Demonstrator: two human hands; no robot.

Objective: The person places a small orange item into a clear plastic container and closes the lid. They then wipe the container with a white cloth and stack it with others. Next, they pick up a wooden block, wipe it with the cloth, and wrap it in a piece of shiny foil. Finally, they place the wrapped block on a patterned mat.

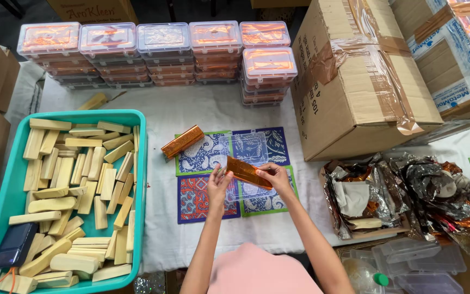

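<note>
Pink sleeves frame my view as both hands meet over the patterned mats (202,198) on the bench: left hand (218,182) and right hand (273,175) each pinch an end of an orange foil-wrapped bar (244,171). Another wrapped bar (183,141) lies at the mats' upper left corner. Left of the mats, a teal tray (137,190) holds many bare wooden blocks; behind them, filled clear boxes (159,51) stand stacked. I judge plenty remains.

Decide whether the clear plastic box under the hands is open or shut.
Open: the clear plastic box lies with its lid spread flat, while both hands hold an orange-wrapped bar over it.
</note>
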